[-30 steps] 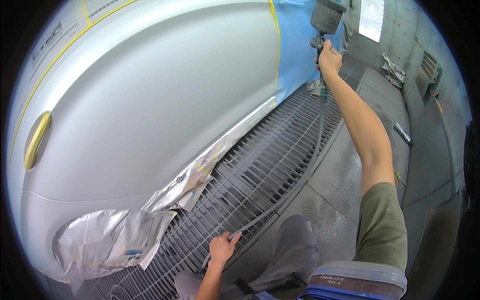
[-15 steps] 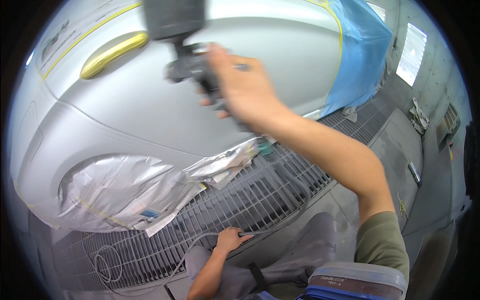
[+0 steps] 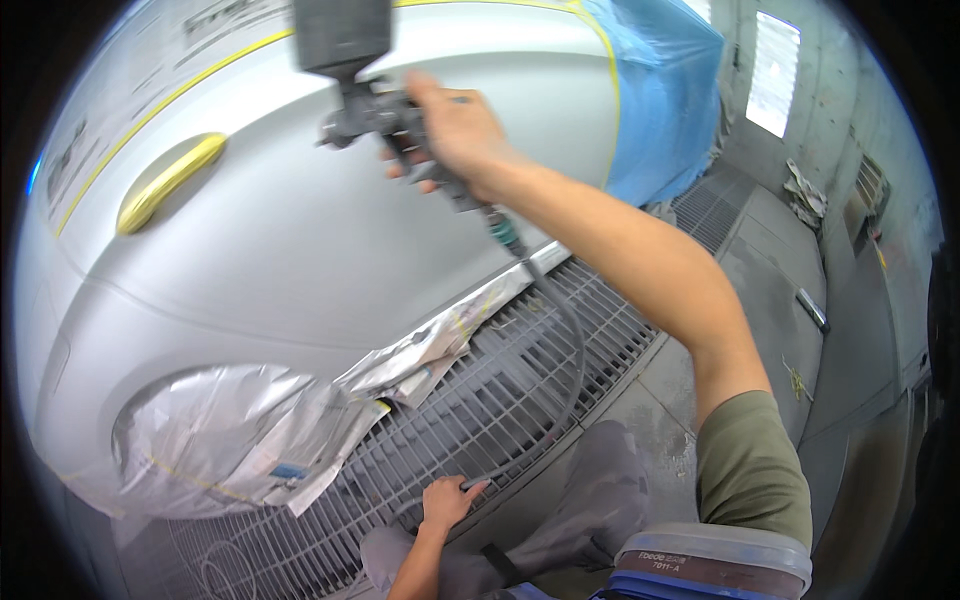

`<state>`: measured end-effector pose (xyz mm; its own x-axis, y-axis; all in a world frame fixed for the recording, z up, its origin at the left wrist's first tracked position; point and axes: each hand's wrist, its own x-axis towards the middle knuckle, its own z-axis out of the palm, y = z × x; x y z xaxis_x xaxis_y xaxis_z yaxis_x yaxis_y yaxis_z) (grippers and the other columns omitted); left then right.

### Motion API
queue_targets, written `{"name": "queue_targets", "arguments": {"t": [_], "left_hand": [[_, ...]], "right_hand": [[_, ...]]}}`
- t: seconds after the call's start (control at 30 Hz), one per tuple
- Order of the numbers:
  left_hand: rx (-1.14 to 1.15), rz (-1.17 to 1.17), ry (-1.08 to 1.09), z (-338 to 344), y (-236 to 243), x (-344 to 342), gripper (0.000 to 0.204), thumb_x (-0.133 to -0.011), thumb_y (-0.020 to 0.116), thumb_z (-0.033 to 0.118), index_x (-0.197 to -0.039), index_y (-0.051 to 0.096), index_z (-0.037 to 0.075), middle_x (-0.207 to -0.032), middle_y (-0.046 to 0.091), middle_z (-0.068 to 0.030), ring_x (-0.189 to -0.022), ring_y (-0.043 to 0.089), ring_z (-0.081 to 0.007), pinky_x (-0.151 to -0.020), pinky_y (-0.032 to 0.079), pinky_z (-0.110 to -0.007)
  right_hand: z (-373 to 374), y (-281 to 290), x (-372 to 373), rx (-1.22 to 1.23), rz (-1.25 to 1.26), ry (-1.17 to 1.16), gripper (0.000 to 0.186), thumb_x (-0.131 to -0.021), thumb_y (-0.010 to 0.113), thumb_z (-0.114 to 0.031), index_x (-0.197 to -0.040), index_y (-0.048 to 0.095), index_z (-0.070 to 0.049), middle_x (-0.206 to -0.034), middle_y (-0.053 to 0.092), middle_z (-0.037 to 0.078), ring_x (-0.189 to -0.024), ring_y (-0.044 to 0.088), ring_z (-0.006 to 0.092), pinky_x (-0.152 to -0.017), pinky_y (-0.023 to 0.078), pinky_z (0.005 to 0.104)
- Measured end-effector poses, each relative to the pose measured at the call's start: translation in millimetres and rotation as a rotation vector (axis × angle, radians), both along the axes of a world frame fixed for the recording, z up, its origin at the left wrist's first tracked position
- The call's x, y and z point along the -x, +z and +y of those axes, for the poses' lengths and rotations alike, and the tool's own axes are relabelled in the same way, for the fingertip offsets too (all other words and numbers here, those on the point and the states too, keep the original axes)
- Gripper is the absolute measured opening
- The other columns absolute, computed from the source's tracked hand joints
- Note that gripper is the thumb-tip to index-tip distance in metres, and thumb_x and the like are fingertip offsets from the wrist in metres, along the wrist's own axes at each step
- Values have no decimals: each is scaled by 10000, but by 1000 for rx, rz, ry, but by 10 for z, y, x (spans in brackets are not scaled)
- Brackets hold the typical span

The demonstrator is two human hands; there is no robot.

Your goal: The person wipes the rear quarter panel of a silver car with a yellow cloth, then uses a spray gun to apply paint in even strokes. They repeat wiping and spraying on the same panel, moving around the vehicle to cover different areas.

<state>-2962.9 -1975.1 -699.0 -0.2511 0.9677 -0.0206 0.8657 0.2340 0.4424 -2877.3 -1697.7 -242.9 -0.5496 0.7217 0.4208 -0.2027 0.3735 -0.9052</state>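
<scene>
My right hand (image 3: 455, 135) is raised and grips a dark spray gun (image 3: 360, 95) with a cup on top, pointed at a pale grey car body panel (image 3: 300, 220). A grey air hose (image 3: 570, 350) runs from the gun's base down to my left hand (image 3: 445, 500), which holds it low over the floor grating (image 3: 500, 400). A door handle wrapped in yellow tape (image 3: 165, 182) sits on the panel to the left. Silvery masking paper (image 3: 240, 430) covers the wheel arch and the lower sill.
Blue plastic sheeting (image 3: 665, 90) covers the car's far end, edged with yellow tape. Grey concrete floor (image 3: 760, 290) lies right of the grating, with a small tool (image 3: 812, 310) lying on it. Booth wall and a bright window (image 3: 775, 70) stand beyond. My bent knee (image 3: 600, 490) is below.
My right hand has swept the spray gun from the far blue-masked end back along the panel toward the yellow handle. The left hand stays low on the hose.
</scene>
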Motion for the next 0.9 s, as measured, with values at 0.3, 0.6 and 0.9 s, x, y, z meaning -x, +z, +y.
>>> {"name": "queue_targets", "arguments": {"t": [0.3,0.6,0.9], "left_hand": [[6,-4,-11,927,216,-664,586,-897,679,594,-792,729,20,-720,687,-236,-753,690,-438,-698,543,-520],[-104,-69,54,1176,520,-893,550,-901,700,551,-749,689,22,-659,661,-231,-685,672,-448,-637,533,-518],[73,-42,-32,185,919,-202,626,-884,661,650,-788,697,32,-779,710,-191,-823,703,-389,-757,565,-491]], "right_hand": [[2431,-547,-2390,114,189,-448,631,-1066,359,-572,-1086,661,-18,-887,747,128,-724,723,161,-499,533,287],[3327,-436,-3054,104,224,-991,559,-1042,483,-494,-970,696,17,-766,700,108,-617,685,188,-455,516,338],[1627,-228,-1710,116,132,-664,527,-1106,401,-439,-1050,695,-5,-755,670,73,-554,576,122,-450,439,279]]}}
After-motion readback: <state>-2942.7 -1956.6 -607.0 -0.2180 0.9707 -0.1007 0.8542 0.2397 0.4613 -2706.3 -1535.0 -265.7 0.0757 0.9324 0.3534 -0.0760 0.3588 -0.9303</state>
